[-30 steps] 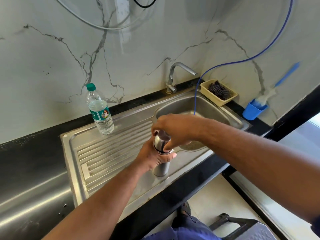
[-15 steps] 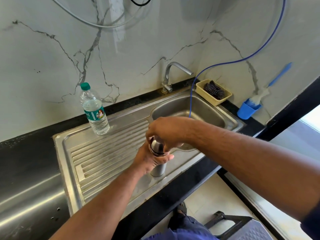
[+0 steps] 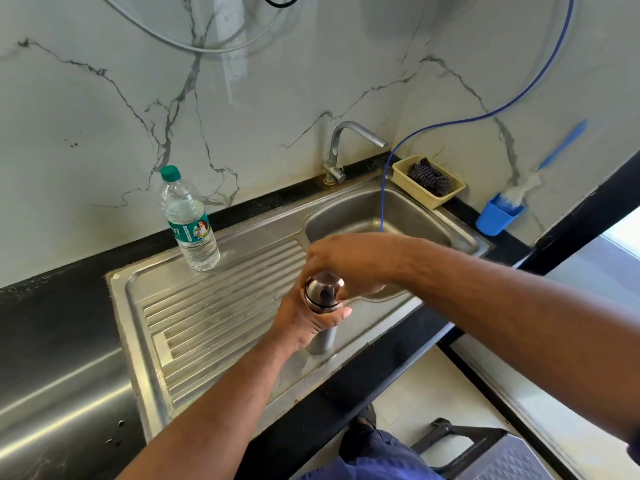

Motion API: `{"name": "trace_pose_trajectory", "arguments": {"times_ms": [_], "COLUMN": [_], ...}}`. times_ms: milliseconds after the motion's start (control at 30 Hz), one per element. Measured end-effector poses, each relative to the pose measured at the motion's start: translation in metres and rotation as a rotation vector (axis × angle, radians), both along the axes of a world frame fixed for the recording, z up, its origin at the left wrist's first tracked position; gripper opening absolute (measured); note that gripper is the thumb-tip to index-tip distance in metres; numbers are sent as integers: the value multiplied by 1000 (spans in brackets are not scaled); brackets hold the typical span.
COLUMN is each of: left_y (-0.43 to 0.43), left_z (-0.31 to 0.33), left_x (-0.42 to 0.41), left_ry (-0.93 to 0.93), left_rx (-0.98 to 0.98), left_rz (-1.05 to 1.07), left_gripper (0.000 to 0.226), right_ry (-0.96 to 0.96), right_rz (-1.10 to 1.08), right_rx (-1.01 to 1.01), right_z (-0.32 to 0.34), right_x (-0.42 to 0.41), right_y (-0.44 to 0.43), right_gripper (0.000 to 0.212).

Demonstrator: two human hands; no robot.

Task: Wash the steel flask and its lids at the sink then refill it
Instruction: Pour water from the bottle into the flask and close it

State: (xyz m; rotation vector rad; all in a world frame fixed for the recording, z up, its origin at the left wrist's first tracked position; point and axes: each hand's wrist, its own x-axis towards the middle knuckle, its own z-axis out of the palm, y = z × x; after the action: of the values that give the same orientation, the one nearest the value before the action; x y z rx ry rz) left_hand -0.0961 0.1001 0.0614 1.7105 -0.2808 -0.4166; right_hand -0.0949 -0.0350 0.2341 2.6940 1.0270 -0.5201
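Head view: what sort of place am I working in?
Probably a kitchen or pantry wash-up spot: a steel sink with a ribbed draining board, a tap behind it, and a basket holding a scrubber beside the basin.

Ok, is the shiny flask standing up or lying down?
Upright: the steel flask stands on the drainboard, left hand gripping it, right hand on its lid.
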Motion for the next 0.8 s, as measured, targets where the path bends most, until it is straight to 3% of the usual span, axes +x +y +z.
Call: {"name": "trace_pose_trajectory", "arguments": {"times_ms": [100,200,300,400,533,667,800], "left_y": [0,0,0,0,-1,0,0], "left_z": [0,-3,-1,0,-1,1,4], "left_x": [-1,-2,-2,-3,-4,-3,-7], "left_ry": [-11,4,18,7,-9,13,2], "left_rx": [-10,-30,-56,-55,-56,-77,-60], "left_rz": [-25,-10,-37,-15,-15,-54,-6], "left_gripper": [73,67,69,73,71,67,64], "right_ry": [-29,-98,-3,86,-32,-126,3], "right_rz": [-195,-296,-242,-106,-143,-214,21], "right_rx": [48,-61,-121,-18,35,-30,-9], "right_z": [-4,-8,-8,-7,-10,-12,0], "right_x": [0,-1,1,3,0,3,4], "right_y": [7,10,6,2,3,6,-2], "right_gripper": [37,53,53,83,63,69,61]}}
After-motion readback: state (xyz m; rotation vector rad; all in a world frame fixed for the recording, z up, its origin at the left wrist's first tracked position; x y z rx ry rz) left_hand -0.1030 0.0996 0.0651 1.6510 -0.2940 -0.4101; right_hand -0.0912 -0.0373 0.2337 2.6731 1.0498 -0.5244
